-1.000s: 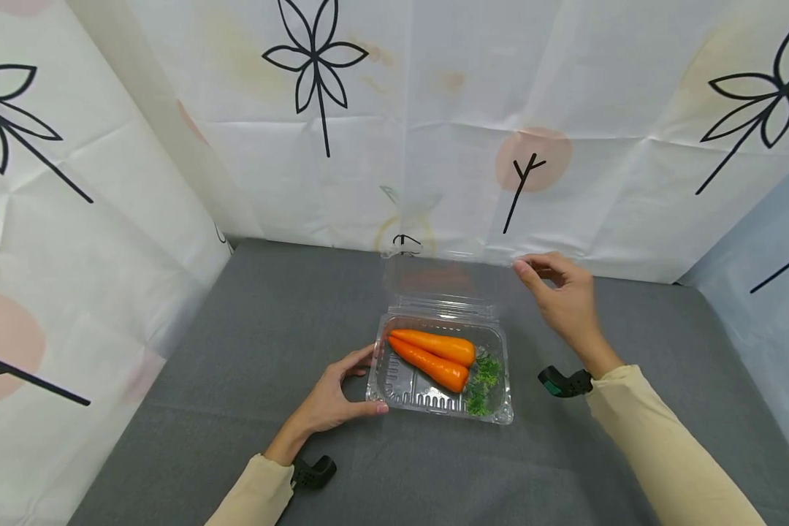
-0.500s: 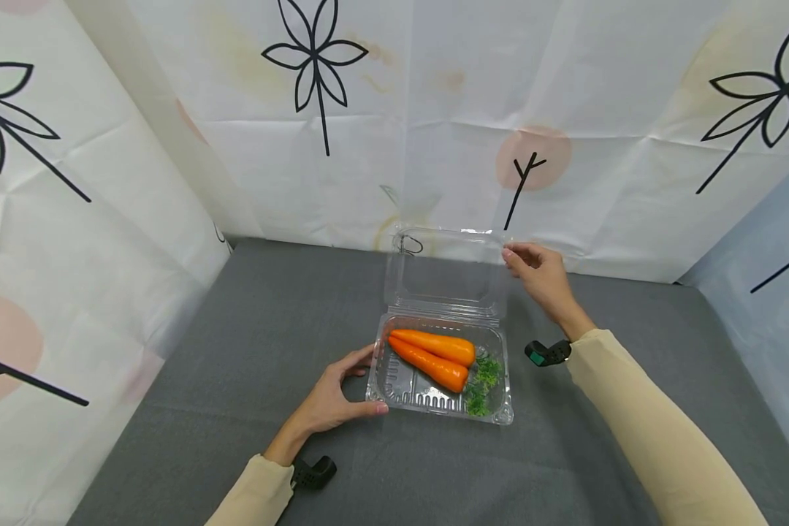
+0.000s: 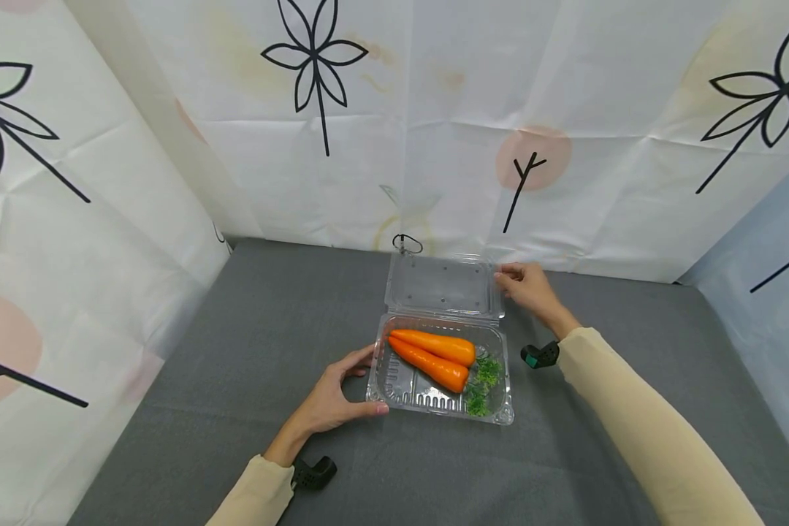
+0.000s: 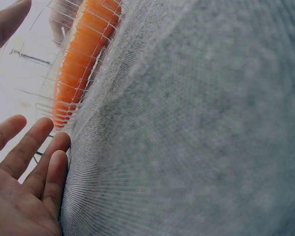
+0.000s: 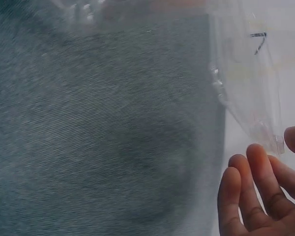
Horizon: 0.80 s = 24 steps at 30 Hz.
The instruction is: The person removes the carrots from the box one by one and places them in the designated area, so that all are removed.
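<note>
A clear plastic clamshell container point(image 3: 427, 406) stands with its lid point(image 3: 442, 286) tipped back on the far side. Two orange carrots point(image 3: 427, 364) lie inside, their thick ends toward a clump of green leaves point(image 3: 481, 383) at the right. My left hand point(image 3: 325, 398) rests at the container's left side, thumb at the front corner; in the left wrist view its fingers point(image 4: 24, 152) extend beside the clear wall, through which orange carrot point(image 4: 83, 59) shows. With thumb and forefinger, my right hand point(image 3: 531, 291) pinches the lid's far right corner, the other fingers point(image 5: 253, 191) loosely bent.
Grey cloth point(image 3: 256, 351) covers the table. A white patterned sheet point(image 3: 447, 146) hangs right behind the table's far edge and along both sides. A black wrist device point(image 3: 314, 473) sits on the left wrist, another black device point(image 3: 540, 356) on the right.
The lid has swung up and then back away from the container, my right hand moving with it to the left and finally down. The left hand and the carrots have stayed put.
</note>
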Tool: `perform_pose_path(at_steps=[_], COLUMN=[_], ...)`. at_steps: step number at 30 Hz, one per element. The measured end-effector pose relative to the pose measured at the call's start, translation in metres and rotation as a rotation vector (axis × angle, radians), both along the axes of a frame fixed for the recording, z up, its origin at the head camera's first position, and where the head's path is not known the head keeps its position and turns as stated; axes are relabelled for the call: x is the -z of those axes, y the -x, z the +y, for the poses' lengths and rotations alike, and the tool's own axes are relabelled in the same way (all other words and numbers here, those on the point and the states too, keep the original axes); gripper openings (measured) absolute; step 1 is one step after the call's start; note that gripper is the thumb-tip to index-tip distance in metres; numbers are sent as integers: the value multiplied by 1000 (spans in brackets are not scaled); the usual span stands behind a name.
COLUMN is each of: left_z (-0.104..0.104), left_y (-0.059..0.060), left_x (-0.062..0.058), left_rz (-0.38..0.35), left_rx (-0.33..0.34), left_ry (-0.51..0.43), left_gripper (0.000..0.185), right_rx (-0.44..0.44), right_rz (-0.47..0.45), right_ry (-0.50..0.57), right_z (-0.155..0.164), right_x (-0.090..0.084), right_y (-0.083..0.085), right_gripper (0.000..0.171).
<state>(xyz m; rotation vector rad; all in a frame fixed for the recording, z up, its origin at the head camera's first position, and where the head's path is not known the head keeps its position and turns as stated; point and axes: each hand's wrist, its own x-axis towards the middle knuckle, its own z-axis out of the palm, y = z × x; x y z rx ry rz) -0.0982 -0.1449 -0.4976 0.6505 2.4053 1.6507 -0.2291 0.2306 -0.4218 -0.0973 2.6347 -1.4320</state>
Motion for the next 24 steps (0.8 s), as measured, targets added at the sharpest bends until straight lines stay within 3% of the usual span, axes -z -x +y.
perform_pose_path(at_steps=[15, 24], left_z=[1, 1], left_y=[-1, -1], left_x=[-2, -3], left_rz=[-17, -4], left_rx=[2, 0], left_ry=[-4, -2], left_gripper=[92, 92], right_rx=[-55, -34], right_rz=[-134, -39], right_ry=[-71, -179], right_z=[4, 6], right_x=[10, 1], right_y=[-7, -13], right_gripper=[51, 49])
